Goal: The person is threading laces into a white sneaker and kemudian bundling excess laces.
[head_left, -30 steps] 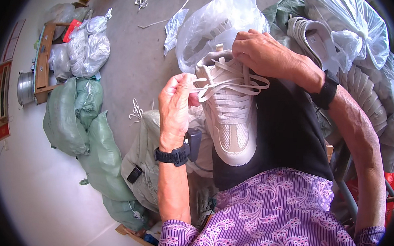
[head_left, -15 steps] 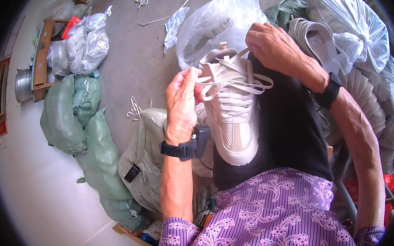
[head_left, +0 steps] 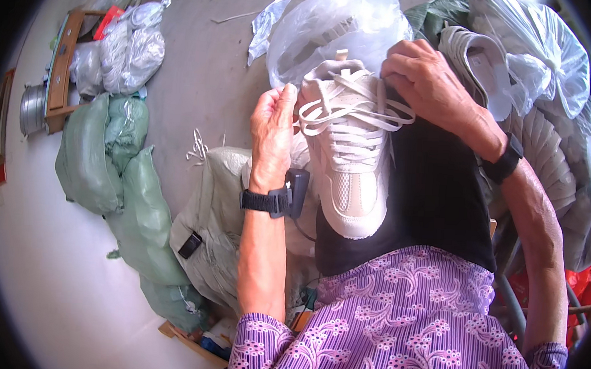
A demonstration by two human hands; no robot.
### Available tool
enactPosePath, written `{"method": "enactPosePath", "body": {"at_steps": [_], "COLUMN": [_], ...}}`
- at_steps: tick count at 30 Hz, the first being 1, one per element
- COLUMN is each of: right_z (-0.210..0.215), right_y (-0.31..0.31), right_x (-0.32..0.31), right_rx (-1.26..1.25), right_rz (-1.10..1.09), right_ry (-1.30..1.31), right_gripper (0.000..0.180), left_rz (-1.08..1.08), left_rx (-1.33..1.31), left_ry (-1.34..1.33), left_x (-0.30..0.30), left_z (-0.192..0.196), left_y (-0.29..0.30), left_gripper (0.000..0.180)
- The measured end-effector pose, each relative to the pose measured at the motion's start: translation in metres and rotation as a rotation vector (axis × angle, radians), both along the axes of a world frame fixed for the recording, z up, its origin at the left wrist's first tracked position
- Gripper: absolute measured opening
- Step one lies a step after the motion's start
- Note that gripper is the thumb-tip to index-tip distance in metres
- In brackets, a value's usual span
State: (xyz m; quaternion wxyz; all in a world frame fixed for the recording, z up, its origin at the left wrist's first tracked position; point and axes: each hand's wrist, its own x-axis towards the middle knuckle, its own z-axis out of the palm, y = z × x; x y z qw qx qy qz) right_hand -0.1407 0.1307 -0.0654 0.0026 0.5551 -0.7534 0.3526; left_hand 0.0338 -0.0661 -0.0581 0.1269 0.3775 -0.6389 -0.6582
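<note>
A white sneaker with white laces lies on my black-clad lap, toe toward me. My left hand grips the shoe's left side near the collar, fingers pinched on a lace end. My right hand closes over the shoe's right upper edge and the laces there. Both wrists wear black bands. Loose lace loops cross the top of the shoe.
A clear plastic bag lies beyond the shoe. More pale shoes and knotted plastic bags pile at the right. Green sacks and a beige sack lie on the grey floor at the left, near a wooden frame.
The shoe and both hands have shifted slightly up and away from me. My left hand rose along the shoe's side and the laces have been pulled tighter across the top.
</note>
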Motion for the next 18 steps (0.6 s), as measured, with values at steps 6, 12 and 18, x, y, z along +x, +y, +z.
{"method": "enactPosePath", "body": {"at_steps": [6, 12, 18], "right_z": [0.016, 0.033, 0.042], "right_y": [0.01, 0.019, 0.013], "right_x": [-0.002, 0.019, 0.036], "right_rx": [0.13, 0.229, 0.49], "right_rz": [-0.052, 0.07, 0.104], "right_ry": [0.204, 0.264, -0.081], "right_gripper": [0.01, 0.018, 0.018], "left_rz": [0.087, 0.11, 0.13], "left_rx": [0.141, 0.084, -0.19], "left_ry": [-0.213, -0.423, -0.478], "left_x": [0.024, 0.06, 0.123], "left_z": [-0.025, -0.066, -0.146], "left_y": [-0.014, -0.025, -0.013], "left_gripper": [0.035, 0.035, 0.032]}}
